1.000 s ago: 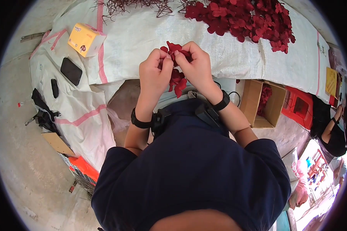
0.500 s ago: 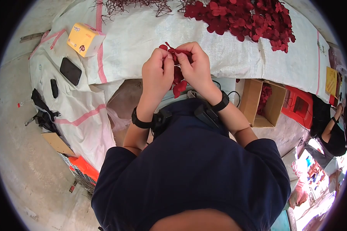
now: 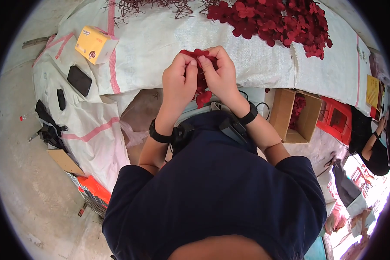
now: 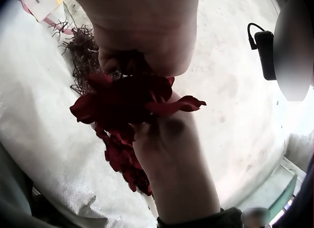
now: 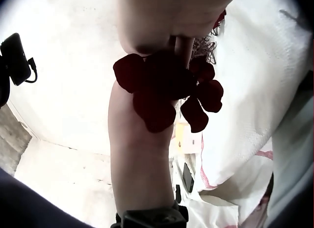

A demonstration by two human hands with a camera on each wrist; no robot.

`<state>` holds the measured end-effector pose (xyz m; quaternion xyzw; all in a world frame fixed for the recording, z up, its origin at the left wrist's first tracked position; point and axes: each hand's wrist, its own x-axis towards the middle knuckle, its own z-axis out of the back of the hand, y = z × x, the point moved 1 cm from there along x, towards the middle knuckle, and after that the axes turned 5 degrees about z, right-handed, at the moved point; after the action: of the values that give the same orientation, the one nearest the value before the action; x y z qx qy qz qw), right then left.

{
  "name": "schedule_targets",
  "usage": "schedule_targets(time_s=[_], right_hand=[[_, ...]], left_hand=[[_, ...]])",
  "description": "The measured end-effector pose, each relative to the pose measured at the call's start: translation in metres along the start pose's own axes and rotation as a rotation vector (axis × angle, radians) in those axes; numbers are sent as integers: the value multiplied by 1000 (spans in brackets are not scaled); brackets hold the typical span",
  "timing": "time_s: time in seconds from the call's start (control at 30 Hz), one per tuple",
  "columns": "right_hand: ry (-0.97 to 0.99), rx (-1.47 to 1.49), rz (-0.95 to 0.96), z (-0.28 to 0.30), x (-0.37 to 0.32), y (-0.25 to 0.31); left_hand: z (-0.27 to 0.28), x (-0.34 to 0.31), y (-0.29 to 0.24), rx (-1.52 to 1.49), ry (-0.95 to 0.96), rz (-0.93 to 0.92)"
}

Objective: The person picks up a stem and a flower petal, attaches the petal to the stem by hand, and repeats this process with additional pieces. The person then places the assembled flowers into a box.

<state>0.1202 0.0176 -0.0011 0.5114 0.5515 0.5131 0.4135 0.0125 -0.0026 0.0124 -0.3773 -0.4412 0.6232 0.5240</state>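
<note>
Close together above the sack's near edge, my left hand (image 3: 180,80) and right hand (image 3: 221,76) both pinch a dark red artificial flower (image 3: 203,99) between thumb and fingers. More petals of it show at the top between the fingertips. From the left wrist, the broad flower petals (image 4: 122,98) spread below my left palm, overlapping the right hand behind. In the right wrist view, several rounded petals (image 5: 154,110) hang under my right hand (image 5: 171,17). The curled fingers hide the flower's centre and any stem.
White woven sacking (image 3: 160,39) covers the work surface. A heap of red flowers (image 3: 281,26) lies at back right, with thin brown stems (image 3: 156,6) at back left. At left are a yellow tissue pack (image 3: 93,44) and a phone (image 3: 79,80); right, a cardboard box (image 3: 284,112) contains red flowers.
My left hand has shifted slightly right, closer to the right hand. The petals between the fingertips have turned and lie flatter, and the hanging part has drawn in. The right hand barely moved.
</note>
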Motion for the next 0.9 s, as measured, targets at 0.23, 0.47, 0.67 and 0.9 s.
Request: schedule_targets(time_s=[0.23, 0.47, 0.67, 0.9], right_hand=[[85, 46, -82, 14, 8, 2], [66, 174, -151, 15, 11, 6], [81, 206, -185, 14, 9, 1], [129, 74, -213, 18, 9, 1]], left_hand=[[2, 1, -6, -32, 29, 59], [3, 0, -5, 39, 2, -5], [3, -2, -13, -68, 21, 104], [5, -2, -13, -65, -8, 101]])
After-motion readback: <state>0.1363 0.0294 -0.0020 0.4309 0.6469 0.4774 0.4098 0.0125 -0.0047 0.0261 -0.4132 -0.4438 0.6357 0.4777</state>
